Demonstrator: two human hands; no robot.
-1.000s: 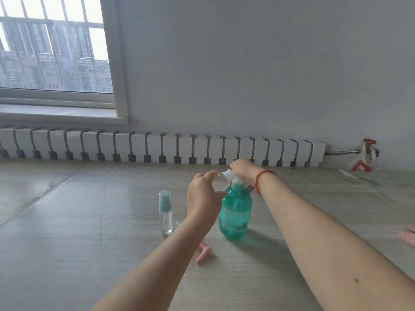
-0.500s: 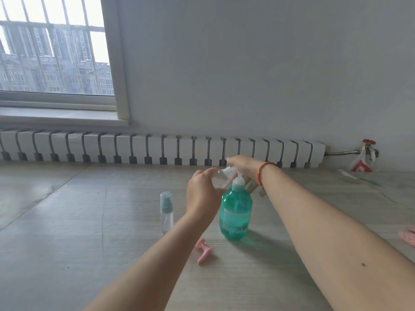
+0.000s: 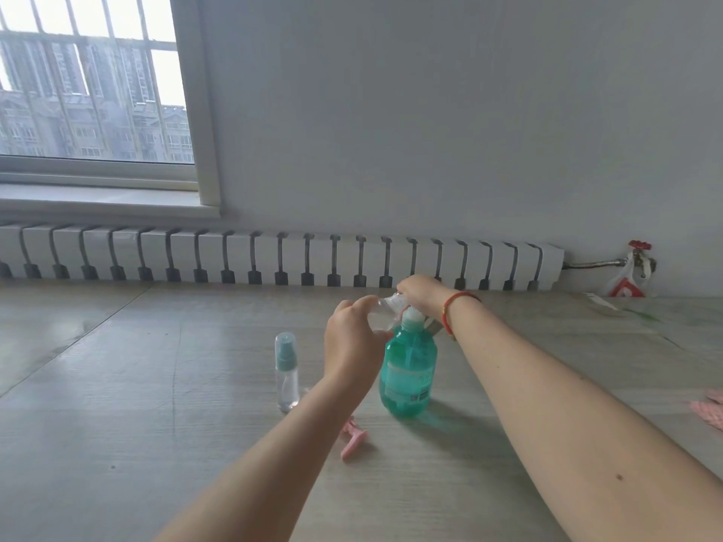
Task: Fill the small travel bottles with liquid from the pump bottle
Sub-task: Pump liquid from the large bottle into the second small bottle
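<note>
A green pump bottle [image 3: 409,371] stands upright on the wooden floor. My right hand [image 3: 420,294] rests on top of its white pump head, fingers curled over it. My left hand [image 3: 352,342] holds a clear small travel bottle [image 3: 385,312] tilted against the pump's spout, partly hidden by my fingers. A second small travel bottle [image 3: 286,371], clear with a teal spray top and clear cap, stands upright to the left of my left hand, apart from it.
A pink plastic piece [image 3: 352,440] lies on the floor under my left wrist. A long white radiator [image 3: 274,260] runs along the far wall, with a red-handled valve [image 3: 637,256] at its right end. Something pink [image 3: 710,410] lies at the right edge.
My right hand has risen slightly on the pump head, which now stands higher. The left hand and its bottle have stayed at the spout.
</note>
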